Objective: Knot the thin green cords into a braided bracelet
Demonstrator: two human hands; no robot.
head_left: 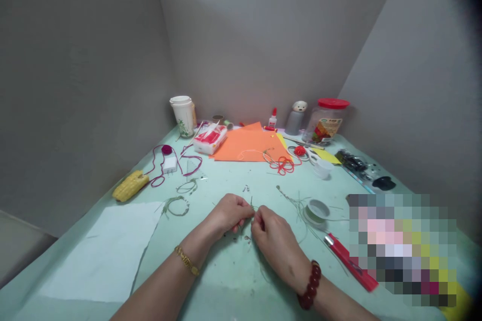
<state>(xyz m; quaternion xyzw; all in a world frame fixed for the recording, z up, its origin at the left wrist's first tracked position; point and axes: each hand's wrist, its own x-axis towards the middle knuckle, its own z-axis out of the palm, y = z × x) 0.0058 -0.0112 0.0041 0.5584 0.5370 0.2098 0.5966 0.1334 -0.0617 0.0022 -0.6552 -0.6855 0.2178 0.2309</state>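
My left hand (230, 212) and my right hand (271, 233) meet fingertip to fingertip over the pale green table (226, 281). Both are closed in a pinch on a thin green cord (253, 207) that runs between them. The left wrist wears a gold bracelet (186, 260), the right a dark red bead bracelet (309, 286). A spool of green cord (316, 210) lies just right of my hands, with loose strands trailing from it. Two finished green cord loops (176, 205) lie to the left.
A red utility knife (348, 261) lies at the right. Further back are orange paper (248, 144), red cord (284, 164), a tissue pack (210, 140), a paper cup (183, 115), a red-lidded jar (327, 120), a glue bottle (272, 118). A toy corn cob (130, 185) and white paper (113, 251) are left.
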